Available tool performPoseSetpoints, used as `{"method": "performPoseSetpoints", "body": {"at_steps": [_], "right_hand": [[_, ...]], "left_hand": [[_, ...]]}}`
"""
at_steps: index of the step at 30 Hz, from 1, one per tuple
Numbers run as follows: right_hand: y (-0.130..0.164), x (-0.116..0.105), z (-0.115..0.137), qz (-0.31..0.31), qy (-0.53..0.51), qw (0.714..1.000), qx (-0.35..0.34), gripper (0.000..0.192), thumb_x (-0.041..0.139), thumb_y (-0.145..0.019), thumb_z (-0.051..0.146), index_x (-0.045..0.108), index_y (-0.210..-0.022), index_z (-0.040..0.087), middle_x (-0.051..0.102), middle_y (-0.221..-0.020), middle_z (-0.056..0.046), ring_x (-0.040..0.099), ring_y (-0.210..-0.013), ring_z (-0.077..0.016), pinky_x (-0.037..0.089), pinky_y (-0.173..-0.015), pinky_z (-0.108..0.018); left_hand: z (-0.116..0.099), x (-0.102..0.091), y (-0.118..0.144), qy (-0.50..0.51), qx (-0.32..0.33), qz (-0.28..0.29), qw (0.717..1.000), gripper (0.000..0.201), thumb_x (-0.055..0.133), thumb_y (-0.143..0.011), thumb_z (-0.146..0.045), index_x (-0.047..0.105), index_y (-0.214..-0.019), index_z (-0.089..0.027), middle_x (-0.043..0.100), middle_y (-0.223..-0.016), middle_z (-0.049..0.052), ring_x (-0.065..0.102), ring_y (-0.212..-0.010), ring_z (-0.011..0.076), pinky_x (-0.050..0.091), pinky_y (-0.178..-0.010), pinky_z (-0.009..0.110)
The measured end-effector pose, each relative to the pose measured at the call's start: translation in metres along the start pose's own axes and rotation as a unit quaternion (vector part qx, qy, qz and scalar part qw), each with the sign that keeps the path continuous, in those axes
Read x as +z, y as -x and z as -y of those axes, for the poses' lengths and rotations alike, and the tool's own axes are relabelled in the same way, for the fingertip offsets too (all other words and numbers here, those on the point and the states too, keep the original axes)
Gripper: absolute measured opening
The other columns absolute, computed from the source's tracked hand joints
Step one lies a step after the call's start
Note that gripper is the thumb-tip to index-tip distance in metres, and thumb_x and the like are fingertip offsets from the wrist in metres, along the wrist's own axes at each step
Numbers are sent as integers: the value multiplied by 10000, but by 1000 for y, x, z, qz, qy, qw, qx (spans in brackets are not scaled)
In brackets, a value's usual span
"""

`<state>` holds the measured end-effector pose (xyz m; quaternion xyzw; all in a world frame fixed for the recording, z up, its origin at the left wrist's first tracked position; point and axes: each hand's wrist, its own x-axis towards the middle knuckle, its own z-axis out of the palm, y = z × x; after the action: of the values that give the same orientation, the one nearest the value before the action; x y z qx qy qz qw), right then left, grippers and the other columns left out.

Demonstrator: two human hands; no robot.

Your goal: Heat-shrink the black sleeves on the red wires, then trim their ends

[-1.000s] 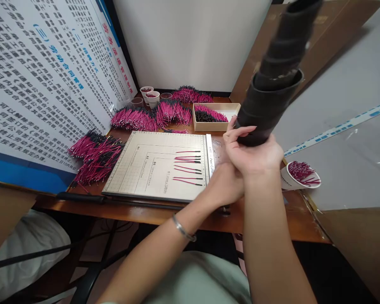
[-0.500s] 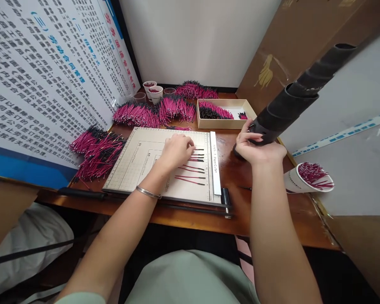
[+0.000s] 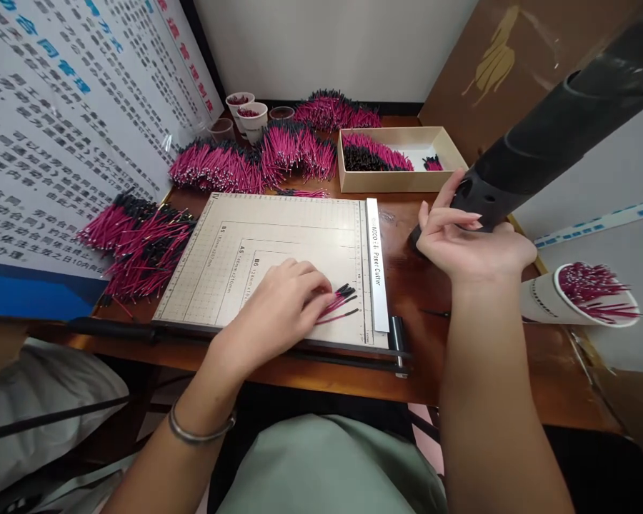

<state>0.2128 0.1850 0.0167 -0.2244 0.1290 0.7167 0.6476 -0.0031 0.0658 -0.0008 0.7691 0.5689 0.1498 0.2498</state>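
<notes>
My left hand (image 3: 283,300) rests low over the paper cutter's board (image 3: 294,221), fingers curled and pinching a small bunch of red wires with black ends (image 3: 339,303). One wire (image 3: 348,314) lies slightly apart from that bunch, towards the front. The other wire ends are hidden under the hand. On the right, my right hand (image 3: 471,232) is turned palm up, its fingers bent round the lower part of a thick black tube (image 3: 546,150) with small holes. The tube leans up and to the right; part of the grip is hidden.
Piles of red and black wires (image 3: 219,168) lie behind and left of the board. A shallow cardboard box (image 3: 401,182) of wires stands at the back, near paper cups (image 3: 253,125). A wire-filled white cup (image 3: 541,296) tilts at right. The cutter's black handle (image 3: 112,330) runs along the front.
My left hand has moved towards me, and the wires that lay spread in a row are now gathered in a bunch. My right hand stays at the tube. The view has shifted.
</notes>
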Motion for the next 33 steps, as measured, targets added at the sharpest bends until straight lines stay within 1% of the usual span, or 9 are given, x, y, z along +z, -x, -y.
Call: {"method": "performPoseSetpoints", "body": {"at_steps": [4,6,11,13,16,20,24,29,33], "right_hand": [[-1,0,-3,-10,-16,1000,0,849,241,-938,710,227,-1526,99,718,-856,-106,268,-327,-95,278,-311,-251],[4,3,-8,-30,-17,999,-12,865,289,-938,733,248,-1521,96,710,-815,-77,247,-327,-86,263,-300,-245],[38,-6,-24,-34,181,983,-13,649,289,-972,727,612,-1157,195,713,-903,-53,278,-390,-71,280,-344,-253],[57,-23,-27,-7,330,942,-51,626,340,-949,736,651,-944,193,703,-890,-66,260,-396,-62,275,-358,-262],[81,-58,-25,99,481,851,-186,500,633,-838,675,666,-1014,208,708,-761,-63,433,-430,-112,411,-424,-280],[95,-100,-8,81,607,734,-295,390,700,-861,568,631,-959,197,648,-563,-7,450,-403,-108,373,-402,-226],[97,-124,4,57,669,674,-308,412,670,-897,566,622,-1030,178,542,-509,40,393,-388,-88,293,-385,-203],[105,-137,-6,-11,663,690,-291,429,674,-877,584,627,-1045,192,468,-522,58,413,-477,-99,320,-473,-220],[108,-141,-14,-36,642,713,-280,447,683,-856,593,608,-1059,202,452,-531,65,428,-497,-106,332,-495,-227]], "left_hand": [[-4,9,15,-12,-28,-41,999,296,797,-843,-376,673,-1031,-184,687,-1034,43,589,-970,244,461,-858,386],[-5,13,17,-19,-35,-70,997,209,777,-863,-311,681,-1005,-192,695,-990,32,601,-939,236,465,-831,376],[-3,19,14,-39,-43,-119,991,91,628,-959,-227,695,-915,-183,691,-862,18,621,-814,199,459,-734,340],[-4,16,12,-59,-54,-114,990,103,621,-960,-236,700,-929,-177,693,-876,28,640,-820,208,469,-730,344],[-12,6,8,-127,-82,-45,987,123,622,-951,-263,707,-925,-179,698,-912,58,660,-849,249,484,-718,367],[-34,-10,-8,-227,-101,87,965,157,572,-896,-124,710,-854,-187,670,-812,96,651,-745,271,473,-632,376],[-50,-16,-26,-226,-82,135,961,310,514,-773,33,725,-840,-185,677,-766,110,656,-704,253,485,-623,352],[-36,-19,-38,-183,-110,79,974,207,575,-772,-44,729,-784,-182,683,-718,109,672,-712,247,502,-645,338],[-8,-45,-48,-171,-162,89,968,154,621,-757,-120,706,-651,-190,696,-672,97,640,-631,226,465,-591,338]]}}
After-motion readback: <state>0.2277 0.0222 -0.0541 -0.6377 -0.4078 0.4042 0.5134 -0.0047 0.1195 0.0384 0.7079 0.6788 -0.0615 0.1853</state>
